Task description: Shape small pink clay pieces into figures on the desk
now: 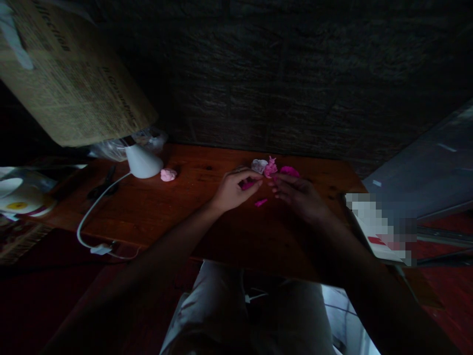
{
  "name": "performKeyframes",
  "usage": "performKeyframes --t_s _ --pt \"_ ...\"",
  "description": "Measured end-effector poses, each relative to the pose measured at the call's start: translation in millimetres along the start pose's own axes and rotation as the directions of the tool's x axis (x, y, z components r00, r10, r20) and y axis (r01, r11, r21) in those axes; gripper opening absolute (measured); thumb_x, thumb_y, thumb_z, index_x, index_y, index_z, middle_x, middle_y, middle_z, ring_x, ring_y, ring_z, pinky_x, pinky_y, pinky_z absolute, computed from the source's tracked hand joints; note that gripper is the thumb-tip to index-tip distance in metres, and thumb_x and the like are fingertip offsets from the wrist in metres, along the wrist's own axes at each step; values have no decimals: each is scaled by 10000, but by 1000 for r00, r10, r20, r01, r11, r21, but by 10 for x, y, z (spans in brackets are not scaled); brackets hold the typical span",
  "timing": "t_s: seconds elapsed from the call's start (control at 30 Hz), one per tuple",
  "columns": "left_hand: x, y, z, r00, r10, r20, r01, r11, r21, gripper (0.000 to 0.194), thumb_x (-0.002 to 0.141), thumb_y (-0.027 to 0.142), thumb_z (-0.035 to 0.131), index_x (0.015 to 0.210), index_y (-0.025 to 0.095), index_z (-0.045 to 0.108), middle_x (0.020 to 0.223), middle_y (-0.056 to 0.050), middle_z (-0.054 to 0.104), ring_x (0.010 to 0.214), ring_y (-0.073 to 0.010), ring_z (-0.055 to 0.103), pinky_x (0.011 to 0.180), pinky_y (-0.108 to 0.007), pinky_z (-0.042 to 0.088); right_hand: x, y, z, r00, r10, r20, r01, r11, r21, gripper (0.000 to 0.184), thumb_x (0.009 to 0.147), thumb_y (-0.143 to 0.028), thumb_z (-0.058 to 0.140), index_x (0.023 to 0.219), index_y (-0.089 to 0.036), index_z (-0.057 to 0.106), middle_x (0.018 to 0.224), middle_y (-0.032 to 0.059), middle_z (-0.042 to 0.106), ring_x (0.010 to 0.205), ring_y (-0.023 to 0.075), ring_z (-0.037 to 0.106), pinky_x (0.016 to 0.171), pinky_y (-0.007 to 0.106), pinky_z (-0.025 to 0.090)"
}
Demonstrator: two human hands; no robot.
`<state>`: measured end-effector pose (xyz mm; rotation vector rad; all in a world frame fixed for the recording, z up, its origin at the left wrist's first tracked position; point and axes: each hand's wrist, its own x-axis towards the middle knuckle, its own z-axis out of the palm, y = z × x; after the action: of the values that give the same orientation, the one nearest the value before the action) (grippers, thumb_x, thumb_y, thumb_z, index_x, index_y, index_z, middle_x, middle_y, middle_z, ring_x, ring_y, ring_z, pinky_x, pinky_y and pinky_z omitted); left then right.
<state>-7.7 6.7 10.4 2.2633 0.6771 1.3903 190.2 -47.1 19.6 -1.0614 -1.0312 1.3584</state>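
My left hand [237, 190] is over the wooden table [166, 212], thumb and forefinger curled towards each other. Bright pink clay-like material [247, 186] shows in the gap between them. Opposite it, my right hand [301, 197] has its fingertips pressed together, with a speck of pink at the tips that is too small to make out. Just beyond the fingers stands a small pink figure [271, 168] with pointed bits on top. A whitish lump [259, 165] lies left of it and a magenta piece [290, 171] right of it. Nearer me rests a small magenta scrap [260, 202].
A lamp with a white base [142, 160] and newsprint-patterned shade [81, 79] stands at the left; its white cable [86, 212] hangs over the edge. Beside it sits a pale pink lump [168, 174]. A dark brick wall [258, 88] backs the table. A white object [373, 231], partly blurred, lies right.
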Motion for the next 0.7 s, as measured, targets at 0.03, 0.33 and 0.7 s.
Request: performKeyframes --t_s 0.03,0.33,0.7 --pt "-3 -1 0 1000 -1 2 1 1000 -4 105 857 221 686 932 157 724 863 -53 732 738 -114 641 675 -232 489 0 1 -3 1000 -4 11 4 1000 1 403 594 -451 903 943 -279 800 895 15 777 767 121 661 732 269 528" --pt "-35 11 -21 932 88 353 -87 996 -19 292 838 88 591 1073 191 732 977 -54 757 876 -144 687 811 -282 533 -1 1 -30 998 -64 -11 63 997 -42 319 562 -419 916 822 -269 809 803 2 757 714 131 640 685 281 490" --pt "-52 -35 -114 744 93 662 -235 963 129 339 869 102 580 1109 292 726 1371 -10 638 1369 -236 463 1131 -489 346 14 -12 10 992 -100 -75 100 995 -3 307 604 -434 896 854 -288 795 799 -5 732 681 122 606 624 268 473"
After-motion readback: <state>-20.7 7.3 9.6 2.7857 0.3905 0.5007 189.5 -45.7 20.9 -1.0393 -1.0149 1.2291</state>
